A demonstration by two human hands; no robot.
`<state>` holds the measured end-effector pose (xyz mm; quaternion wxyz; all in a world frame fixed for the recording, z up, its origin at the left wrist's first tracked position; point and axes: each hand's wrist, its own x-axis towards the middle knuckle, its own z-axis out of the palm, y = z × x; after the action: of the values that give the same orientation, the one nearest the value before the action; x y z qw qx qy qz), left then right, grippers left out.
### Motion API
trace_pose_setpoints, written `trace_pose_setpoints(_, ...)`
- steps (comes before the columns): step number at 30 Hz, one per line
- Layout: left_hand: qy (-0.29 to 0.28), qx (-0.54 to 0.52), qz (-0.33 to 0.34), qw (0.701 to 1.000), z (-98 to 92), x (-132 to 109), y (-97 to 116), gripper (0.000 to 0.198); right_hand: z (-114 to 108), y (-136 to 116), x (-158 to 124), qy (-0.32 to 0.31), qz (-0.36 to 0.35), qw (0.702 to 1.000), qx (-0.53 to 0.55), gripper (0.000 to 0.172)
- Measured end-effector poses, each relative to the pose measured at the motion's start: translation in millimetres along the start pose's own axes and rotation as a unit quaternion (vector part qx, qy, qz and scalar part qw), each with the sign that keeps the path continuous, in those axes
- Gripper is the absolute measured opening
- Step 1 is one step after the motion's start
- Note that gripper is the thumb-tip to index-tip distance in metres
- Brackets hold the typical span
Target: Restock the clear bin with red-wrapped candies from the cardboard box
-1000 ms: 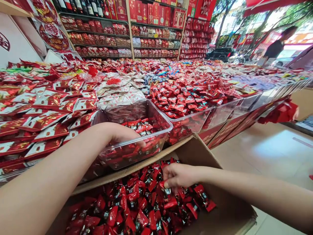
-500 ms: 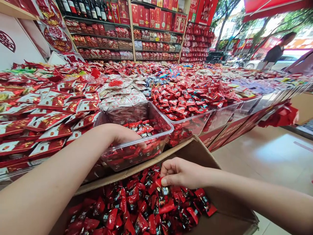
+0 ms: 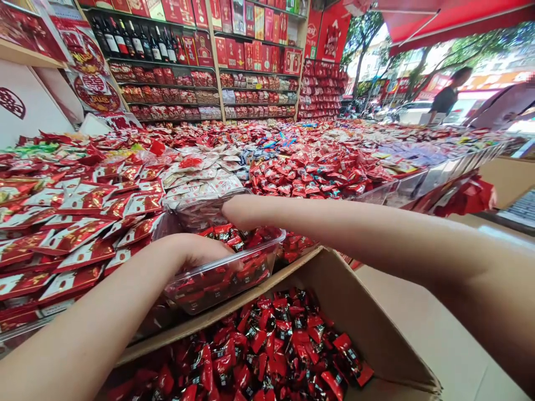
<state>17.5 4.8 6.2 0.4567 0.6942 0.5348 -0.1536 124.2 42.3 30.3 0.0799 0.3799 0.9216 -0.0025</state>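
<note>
My left hand reaches over the front wall of a clear plastic bin and lies down among small red-and-black wrapped candies there; its fingers are mostly hidden. Bent at the wrist, my right hand dips into the same bin from the right, beyond the left one. Its fingers are out of sight behind the hand, so what they hold does not show. Directly below the bin stands an open cardboard box, with many more wrapped candies of the same look inside.
Red-and-white packets are heaped left of the bin, white packets behind it and red packets to its right. Shelves with bottles and red boxes line the back. Two people are at the far right.
My right hand has left the cardboard box, where it pinched a wrapped candy, and has moved up and left into the bin. My left hand stays in the bin. The view has tilted up slightly.
</note>
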Motion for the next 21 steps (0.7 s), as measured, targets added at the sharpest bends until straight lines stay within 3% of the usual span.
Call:
trace_pose_setpoints(3,-0.030,-0.028,0.004,0.999,0.9,0,-1,0.020,13,-5,19,-0.078,-0.020,0.996,-0.043,0.026)
trace_pose_setpoints(6,-0.025,-0.036,0.005,0.999,1.3,-1,-1,0.017,22,-6,28,-0.112,-0.006,0.993,-0.044,0.031)
trace_pose_setpoints(21,-0.004,-0.022,-0.004,1.000,-0.3,5,-6,0.015,43,-1,41,-0.067,0.028,0.996,-0.048,0.032)
